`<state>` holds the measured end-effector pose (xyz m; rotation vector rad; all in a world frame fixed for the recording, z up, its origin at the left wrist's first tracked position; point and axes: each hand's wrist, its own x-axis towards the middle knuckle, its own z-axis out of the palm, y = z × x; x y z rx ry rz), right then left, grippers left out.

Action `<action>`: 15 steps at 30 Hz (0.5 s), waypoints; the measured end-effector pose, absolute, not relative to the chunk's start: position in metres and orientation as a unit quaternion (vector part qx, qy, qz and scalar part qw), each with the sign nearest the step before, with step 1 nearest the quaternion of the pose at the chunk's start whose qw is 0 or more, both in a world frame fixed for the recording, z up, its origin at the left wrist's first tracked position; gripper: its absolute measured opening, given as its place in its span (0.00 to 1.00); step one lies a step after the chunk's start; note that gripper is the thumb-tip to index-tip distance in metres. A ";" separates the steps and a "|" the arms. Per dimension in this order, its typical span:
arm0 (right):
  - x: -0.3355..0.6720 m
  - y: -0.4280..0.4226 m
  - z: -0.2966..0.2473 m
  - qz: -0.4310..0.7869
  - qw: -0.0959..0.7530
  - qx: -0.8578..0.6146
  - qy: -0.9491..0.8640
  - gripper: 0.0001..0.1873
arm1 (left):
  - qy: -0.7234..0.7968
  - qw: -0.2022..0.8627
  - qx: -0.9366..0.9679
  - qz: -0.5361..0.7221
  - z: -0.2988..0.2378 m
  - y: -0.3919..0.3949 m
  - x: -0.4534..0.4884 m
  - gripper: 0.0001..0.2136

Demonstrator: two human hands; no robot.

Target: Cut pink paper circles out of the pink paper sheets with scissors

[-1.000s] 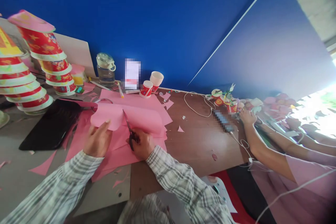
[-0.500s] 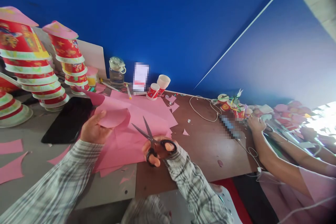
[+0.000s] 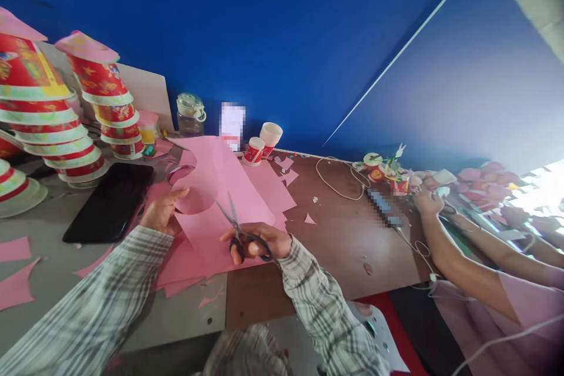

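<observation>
Two hands work at one pink sheet (image 3: 220, 173), which is lifted off the surface (image 3: 335, 241) and tilted up toward the blue wall. The left hand (image 3: 162, 214) grips the sheet's left edge with its thumb on top and its fingers closed beneath, right at a rounded notch cut into that edge. The right hand (image 3: 264, 241) sits at the sheet's lower right corner, its fingers threaded through and closed on the black handles of the scissors (image 3: 238, 229). The blades stand parted and point up and left across the sheet's face; whether they touch the paper cannot be told.

Under the sheet lies a pile of pink paper (image 3: 194, 264). Left of the sheet a black tablet (image 3: 110, 200) lies flat, with stacks of red paper bowls (image 3: 99, 100) behind it. Behind the sheet stand a glass jar (image 3: 190, 114) and two small cups (image 3: 261, 144). Well to the right of the sheet, a co-worker's arm (image 3: 445, 247) reaches over the surface near a white cable (image 3: 335, 179).
</observation>
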<state>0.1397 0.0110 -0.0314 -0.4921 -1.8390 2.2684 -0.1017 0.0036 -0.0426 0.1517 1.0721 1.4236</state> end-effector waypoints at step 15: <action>0.122 0.015 -0.044 0.701 0.099 -0.307 -0.636 0.35 | 0.479 0.626 0.119 0.603 -0.074 0.010 -0.116 0.13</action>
